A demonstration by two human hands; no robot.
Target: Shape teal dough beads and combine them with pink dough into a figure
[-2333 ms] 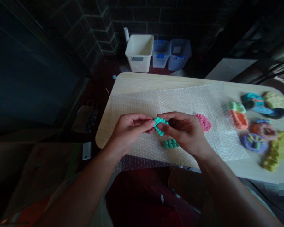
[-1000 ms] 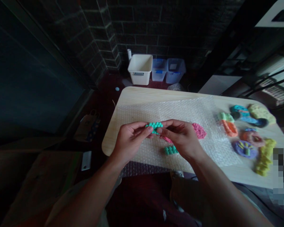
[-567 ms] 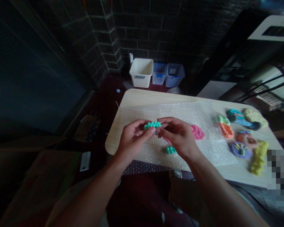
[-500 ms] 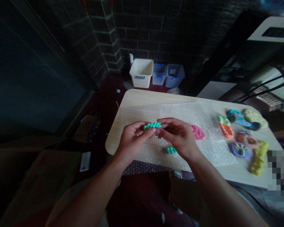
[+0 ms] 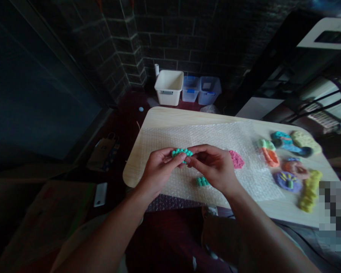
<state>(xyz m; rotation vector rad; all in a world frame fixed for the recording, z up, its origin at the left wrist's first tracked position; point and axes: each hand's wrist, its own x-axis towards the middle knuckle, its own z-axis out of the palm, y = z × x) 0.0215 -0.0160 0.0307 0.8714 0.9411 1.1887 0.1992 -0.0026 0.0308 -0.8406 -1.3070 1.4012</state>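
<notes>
1. A dark brick wall (image 5: 170, 38) stands beyond the far edge of the desk. At its foot, on the floor, are a white basket (image 5: 168, 87) and two clear plastic bins (image 5: 201, 90) w/ blue clips.
2. Your desk (image 5: 204, 116) has a light wood colour and round corners. A sheet of bubble wrap (image 5: 216, 136) covers the middle of it and hangs over the near edge.
3. Your left hand (image 5: 159, 170) and your right hand (image 5: 213, 168) are above the wrap, approx. at its centre, and they come together at the fingertips.
4. Grip: both hands are nearly closed in a pinch. Together they hold one turquoise clay piece (image 5: 182, 152), made of many small balls, between thumbs and fingers. It is hidden in part by the fingers, and it is above the wrap, not lying on it.
5. A teal clay piece (image 5: 202, 181) lies on the wrap just below your right hand, and a pink clay patch (image 5: 236, 159) lies on the wrap just right of it.
6. Other clay shapes lie toward the right end of the desk: a yellow-green strip (image 5: 309, 191), a purple disc (image 5: 287, 181), an orange ring (image 5: 294, 168), an orange piece (image 5: 270, 157) and a green piece (image 5: 265, 144).
</notes>
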